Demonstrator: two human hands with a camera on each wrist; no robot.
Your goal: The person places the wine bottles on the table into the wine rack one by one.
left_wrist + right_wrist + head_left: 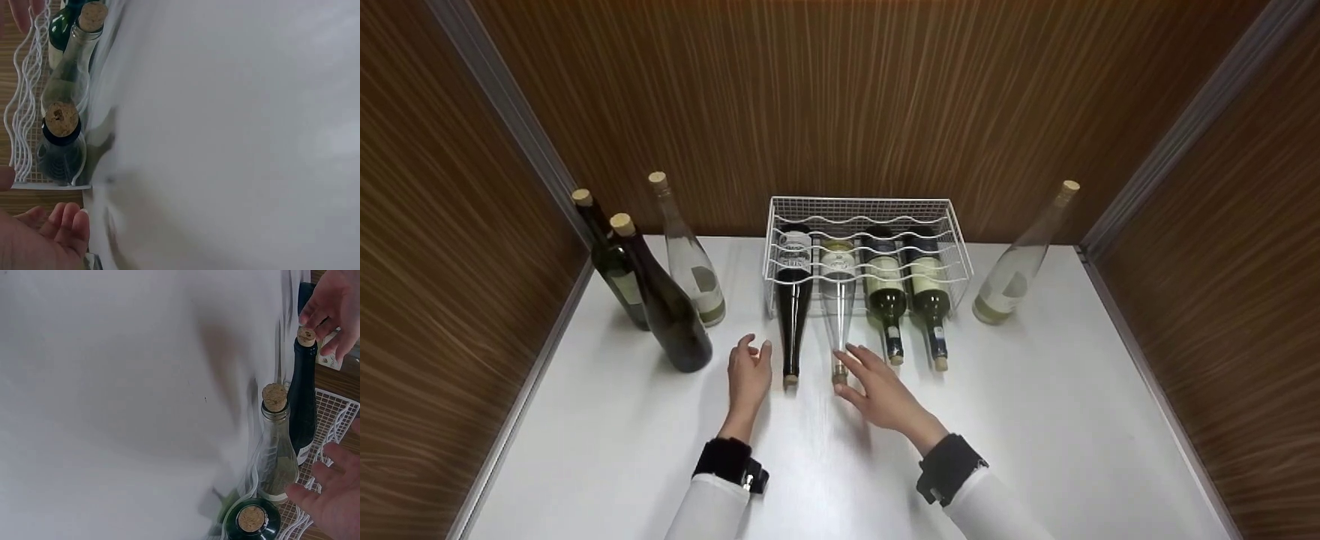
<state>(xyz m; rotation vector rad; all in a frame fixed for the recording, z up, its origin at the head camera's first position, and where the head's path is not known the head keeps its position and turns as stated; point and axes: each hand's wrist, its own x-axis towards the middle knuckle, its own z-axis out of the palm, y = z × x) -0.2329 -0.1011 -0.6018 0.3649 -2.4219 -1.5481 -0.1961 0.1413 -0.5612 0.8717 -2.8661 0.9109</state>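
Note:
A white wire rack (861, 200) holds a dark corked bottle (793, 307), a clear corked bottle (840, 300) and two green bottles (889, 301), all lying with necks toward me. My right hand (881, 394) is over the neck end of the clear bottle, thumb and fingers spread. In the right wrist view its fingers (332, 489) lie loosely beside that bottle, not wrapped round it; whether they touch it I cannot tell. Left of the dark bottle, my left hand (748, 375) hovers with relaxed fingers and holds nothing. The left wrist view shows this hand (48, 239) palm partly up.
On the left stand a dark bottle (666, 322), a green bottle (619, 274) and a clear bottle (694, 270), all corked. Another clear bottle (1012, 277) stands right of the rack. Wood-grain panels (847, 97) enclose the white table (1080, 420) at the back and sides.

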